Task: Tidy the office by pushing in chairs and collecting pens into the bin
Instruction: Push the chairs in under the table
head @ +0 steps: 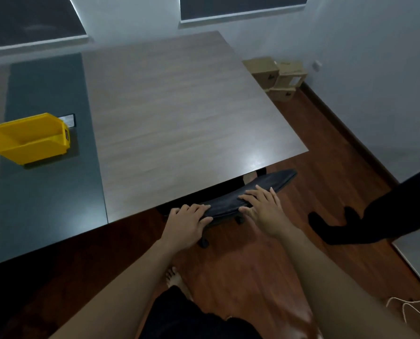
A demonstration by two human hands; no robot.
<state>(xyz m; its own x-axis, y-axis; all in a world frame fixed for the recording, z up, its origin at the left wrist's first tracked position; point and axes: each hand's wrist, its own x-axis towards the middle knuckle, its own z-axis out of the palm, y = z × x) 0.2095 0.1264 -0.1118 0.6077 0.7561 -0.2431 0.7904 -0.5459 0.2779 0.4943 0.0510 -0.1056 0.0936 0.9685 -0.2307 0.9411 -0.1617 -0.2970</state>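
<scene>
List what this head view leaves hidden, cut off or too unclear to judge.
- Chair: seat and most of the base hidden under the table; only the backrest top and some casters show.
- Left hand and right hand: palms hidden against the backrest.
- Yellow bin: the inside that shows looks empty; its near wall hides part of the floor.
- Cardboard boxes: markings too small to read.
- Pens: none in view.

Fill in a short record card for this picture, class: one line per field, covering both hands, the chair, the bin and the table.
left hand: fingers curled over the top edge of the chair back
right hand: flat on the chair back, fingers spread
chair: black, seat tucked under the table edge
bin: yellow, on the table's dark strip; no pens visible inside
table: wood-grain top, no pens in view
floor: dark red wood
</scene>
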